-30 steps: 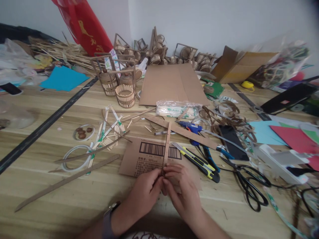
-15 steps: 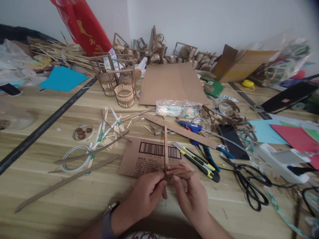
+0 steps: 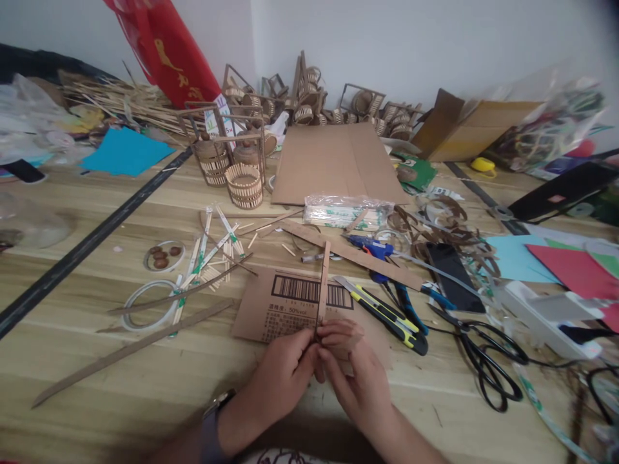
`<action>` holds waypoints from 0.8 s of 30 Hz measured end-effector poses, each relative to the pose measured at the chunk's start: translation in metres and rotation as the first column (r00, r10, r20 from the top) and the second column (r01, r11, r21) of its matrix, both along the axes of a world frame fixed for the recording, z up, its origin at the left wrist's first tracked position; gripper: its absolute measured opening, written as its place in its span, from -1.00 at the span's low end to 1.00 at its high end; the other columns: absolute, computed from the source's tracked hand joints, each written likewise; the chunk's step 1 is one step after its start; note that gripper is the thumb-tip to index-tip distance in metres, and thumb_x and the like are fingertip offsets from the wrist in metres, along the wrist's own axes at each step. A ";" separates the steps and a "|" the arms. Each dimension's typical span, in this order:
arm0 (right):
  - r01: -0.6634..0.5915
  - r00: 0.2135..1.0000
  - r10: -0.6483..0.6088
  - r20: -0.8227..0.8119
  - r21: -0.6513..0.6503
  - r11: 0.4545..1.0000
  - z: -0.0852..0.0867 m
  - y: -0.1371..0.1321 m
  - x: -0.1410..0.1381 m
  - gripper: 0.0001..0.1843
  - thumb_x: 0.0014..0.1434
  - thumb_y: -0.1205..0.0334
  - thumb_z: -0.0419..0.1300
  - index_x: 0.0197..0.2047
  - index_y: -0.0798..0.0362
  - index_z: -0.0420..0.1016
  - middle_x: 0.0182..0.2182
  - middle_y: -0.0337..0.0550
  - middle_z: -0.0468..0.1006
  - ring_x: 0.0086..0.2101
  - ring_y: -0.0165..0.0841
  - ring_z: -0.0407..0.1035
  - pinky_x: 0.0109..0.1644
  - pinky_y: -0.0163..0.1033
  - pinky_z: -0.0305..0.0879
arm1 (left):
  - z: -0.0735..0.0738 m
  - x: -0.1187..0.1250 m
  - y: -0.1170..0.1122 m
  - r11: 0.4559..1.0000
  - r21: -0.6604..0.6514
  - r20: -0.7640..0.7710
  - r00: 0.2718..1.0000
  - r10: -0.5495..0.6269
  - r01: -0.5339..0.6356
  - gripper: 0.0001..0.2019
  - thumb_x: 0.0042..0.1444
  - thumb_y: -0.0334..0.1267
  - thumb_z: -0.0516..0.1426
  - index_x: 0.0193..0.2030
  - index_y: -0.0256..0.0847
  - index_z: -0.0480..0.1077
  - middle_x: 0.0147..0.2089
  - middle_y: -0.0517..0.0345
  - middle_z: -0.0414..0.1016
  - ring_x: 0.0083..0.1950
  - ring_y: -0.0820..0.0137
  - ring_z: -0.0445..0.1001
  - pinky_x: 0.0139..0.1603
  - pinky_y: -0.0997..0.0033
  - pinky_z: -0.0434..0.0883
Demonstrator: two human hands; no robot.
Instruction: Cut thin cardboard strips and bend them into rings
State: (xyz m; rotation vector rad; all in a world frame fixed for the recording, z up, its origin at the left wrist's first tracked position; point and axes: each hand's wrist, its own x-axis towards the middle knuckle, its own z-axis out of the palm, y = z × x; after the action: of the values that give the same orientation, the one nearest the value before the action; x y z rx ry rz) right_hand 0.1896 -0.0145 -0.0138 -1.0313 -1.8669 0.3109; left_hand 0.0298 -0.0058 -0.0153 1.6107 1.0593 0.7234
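Observation:
My left hand (image 3: 289,366) is closed, thumb and fingers pinching the lower end of a narrow brown strip (image 3: 324,274). The strip, apparently bark or cardboard, points away from me above a barcoded piece of cardboard (image 3: 256,303). Against the left fingertips, my right hand (image 3: 358,370) is also closed on the strip's near end. The fingers cover that end, so its shape is hidden. Right of the hands lie a yellow-and-black utility knife (image 3: 387,314) and black-handled scissors (image 3: 483,361).
A blue glue gun (image 3: 371,246), a phone (image 3: 454,277) and wrapped sticks (image 3: 343,211) lie beyond the hands. Small slatted baskets (image 3: 244,187) stand back left. Tape rolls (image 3: 126,312), loose sticks and a long brown strip (image 3: 130,354) lie on the left.
My right hand has moved left, closer to my left fingertips. The pointed brown piece that stuck out rightward from its fingers no longer shows. The view has shifted slightly.

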 end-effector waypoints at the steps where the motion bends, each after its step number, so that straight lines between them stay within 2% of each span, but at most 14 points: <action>1: 0.004 1.000 -0.004 0.008 -0.006 1.000 -0.001 0.000 0.000 -0.83 0.26 0.39 0.16 -0.10 -0.04 0.41 -0.25 -0.11 0.61 -0.14 -0.24 0.53 -0.11 -0.09 0.50 | 0.000 0.000 0.000 1.000 0.007 -0.006 1.000 0.001 -0.001 -0.70 0.36 -0.15 -0.07 -0.39 -0.15 0.28 -0.46 0.14 0.53 -0.42 0.37 0.50 -0.38 0.48 0.27; 8: 0.025 1.000 -0.025 0.013 0.016 1.000 0.002 0.001 0.003 -0.84 0.30 0.40 0.13 -0.13 -0.06 0.40 -0.31 -0.19 0.62 -0.20 -0.28 0.54 -0.06 -0.09 0.46 | 0.002 0.000 -0.002 0.998 0.052 0.034 0.999 -0.022 0.021 -0.69 0.38 -0.18 -0.07 -0.40 -0.15 0.27 -0.51 0.17 0.51 -0.46 0.41 0.48 -0.38 0.51 0.28; 11: 0.074 0.997 -0.074 -0.007 -0.020 0.997 0.004 0.001 0.004 -0.87 0.32 0.37 0.11 -0.16 -0.06 0.40 -0.31 -0.21 0.62 -0.21 -0.31 0.54 -0.04 -0.12 0.44 | 0.002 -0.001 -0.002 0.997 0.067 0.048 0.998 -0.045 0.041 -0.68 0.39 -0.18 -0.06 -0.40 -0.16 0.28 -0.51 0.17 0.50 -0.47 0.42 0.47 -0.38 0.53 0.27; 16: 0.117 0.992 -0.120 -0.033 -0.080 0.990 0.006 -0.002 0.005 -0.88 0.36 0.32 0.08 -0.19 -0.07 0.41 -0.31 -0.19 0.62 -0.21 -0.31 0.53 -0.13 -0.17 0.45 | 0.001 -0.001 -0.001 0.994 0.086 0.057 0.995 -0.077 0.071 -0.67 0.39 -0.18 -0.06 -0.40 -0.18 0.31 -0.50 0.17 0.50 -0.45 0.42 0.46 -0.35 0.53 0.28; 20: 0.114 0.992 -0.118 -0.046 -0.075 0.991 0.005 -0.001 0.005 -0.88 0.35 0.34 0.08 -0.18 -0.06 0.41 -0.31 -0.17 0.61 -0.21 -0.30 0.53 -0.15 -0.16 0.47 | 0.001 0.000 -0.001 0.994 0.090 0.008 0.998 -0.057 0.056 -0.67 0.38 -0.18 -0.05 -0.42 -0.17 0.30 -0.49 0.16 0.50 -0.43 0.41 0.46 -0.34 0.51 0.26; 24: 0.042 0.998 -0.044 -0.048 -0.046 0.998 0.005 0.000 0.003 -0.85 0.31 0.39 0.09 -0.17 -0.06 0.39 -0.33 -0.19 0.60 -0.22 -0.30 0.54 -0.14 -0.15 0.48 | 0.001 0.000 -0.002 0.999 0.018 0.019 0.999 -0.032 0.032 -0.68 0.38 -0.12 -0.05 -0.37 -0.17 0.32 -0.45 0.15 0.53 -0.40 0.39 0.49 -0.33 0.50 0.28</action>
State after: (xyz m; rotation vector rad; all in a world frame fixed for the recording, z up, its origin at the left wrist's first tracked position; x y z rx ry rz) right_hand 0.1921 -0.0143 -0.0086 -1.0831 -1.7989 0.3511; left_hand 0.0296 -0.0074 -0.0143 1.6291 1.0140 0.7270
